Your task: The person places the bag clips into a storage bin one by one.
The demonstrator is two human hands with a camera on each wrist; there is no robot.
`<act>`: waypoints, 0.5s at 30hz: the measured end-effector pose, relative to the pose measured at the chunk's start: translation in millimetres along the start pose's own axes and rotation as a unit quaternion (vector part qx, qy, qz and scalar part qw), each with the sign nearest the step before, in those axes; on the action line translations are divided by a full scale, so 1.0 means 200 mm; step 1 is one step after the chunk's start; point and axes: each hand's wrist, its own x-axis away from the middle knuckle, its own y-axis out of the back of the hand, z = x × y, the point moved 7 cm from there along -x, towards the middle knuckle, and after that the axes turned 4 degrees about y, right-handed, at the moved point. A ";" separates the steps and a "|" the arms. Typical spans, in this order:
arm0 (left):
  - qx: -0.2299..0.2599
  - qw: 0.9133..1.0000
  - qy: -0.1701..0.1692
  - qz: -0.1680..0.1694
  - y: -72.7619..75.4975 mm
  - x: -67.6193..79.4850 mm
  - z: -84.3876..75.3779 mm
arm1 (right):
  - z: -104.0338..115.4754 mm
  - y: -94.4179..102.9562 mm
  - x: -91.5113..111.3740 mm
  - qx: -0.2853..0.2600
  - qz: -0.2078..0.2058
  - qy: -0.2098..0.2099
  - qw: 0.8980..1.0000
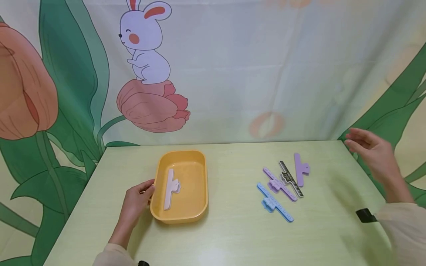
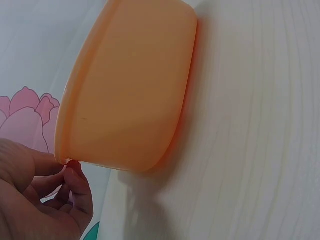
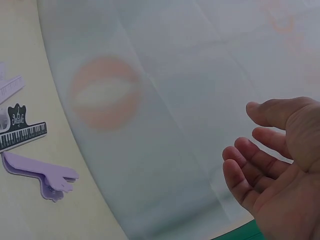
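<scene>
My left hand (image 1: 135,200) pinches the left rim of a yellow-orange plastic tray (image 1: 198,184) between thumb and fingertip, as the left wrist view shows up close. Inside the tray lies a pale pinkish-white clip (image 1: 169,192). My right hand (image 1: 374,157) is raised at the right, its fingers loosely bent with nothing in them. Nearest to it is a plain purple clip (image 1: 299,170) on the table. Beside that lie a black clip with piano-key markings (image 1: 293,181), a purple ruler-marked clip (image 1: 282,186) and a light blue one (image 1: 275,203).
The pale green-yellow table (image 1: 233,236) ends at a hanging cloth (image 1: 226,92) printed with a rabbit and tulips. A black band (image 1: 366,215) sits by the right sleeve (image 1: 399,225).
</scene>
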 end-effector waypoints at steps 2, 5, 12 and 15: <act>0.000 1.000 0.000 0.001 0.00 0.00 0.00 | -0.02 -0.02 0.00 -0.010 0.011 -0.005 1.000; 0.000 1.000 0.002 0.003 0.00 0.00 0.00 | -0.06 -0.04 0.01 0.034 0.030 -0.015 0.999; 0.001 1.000 0.003 0.003 0.00 0.00 0.00 | -0.21 -0.09 0.03 0.123 0.067 -0.043 0.989; 0.002 1.000 0.005 0.003 0.00 0.00 0.00 | -0.26 -0.11 0.05 0.130 0.084 -0.035 0.987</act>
